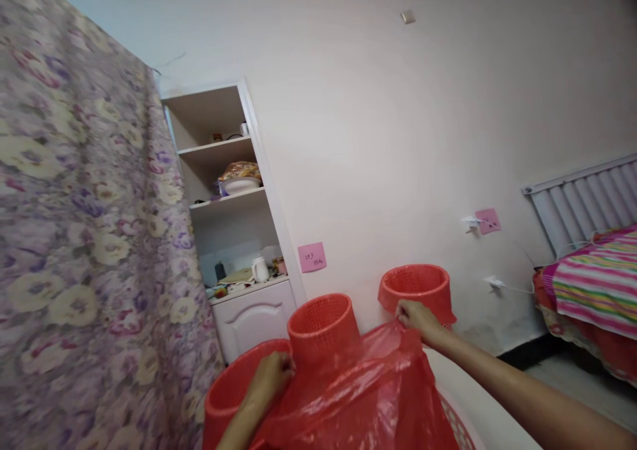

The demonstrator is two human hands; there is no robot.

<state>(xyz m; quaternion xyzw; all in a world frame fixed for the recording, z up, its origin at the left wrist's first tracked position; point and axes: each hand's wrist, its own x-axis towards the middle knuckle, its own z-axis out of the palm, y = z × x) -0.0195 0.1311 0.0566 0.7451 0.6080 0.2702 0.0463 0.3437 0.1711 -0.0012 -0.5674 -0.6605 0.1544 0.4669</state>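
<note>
Red plastic bag (358, 390) is stretched between both hands. Left hand (271, 377) is closed, pinching its near edge; right hand (415, 317) grips the far edge. Between them stands a red basket (323, 327); another basket (415, 287) sits just beyond the right hand.

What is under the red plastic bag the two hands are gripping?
The red plastic bag drapes over the middle red basket, whose mesh rim shows above it. Both hands, left hand and right hand, pinch the bag's edges. Whatever lies lower is covered.
</note>
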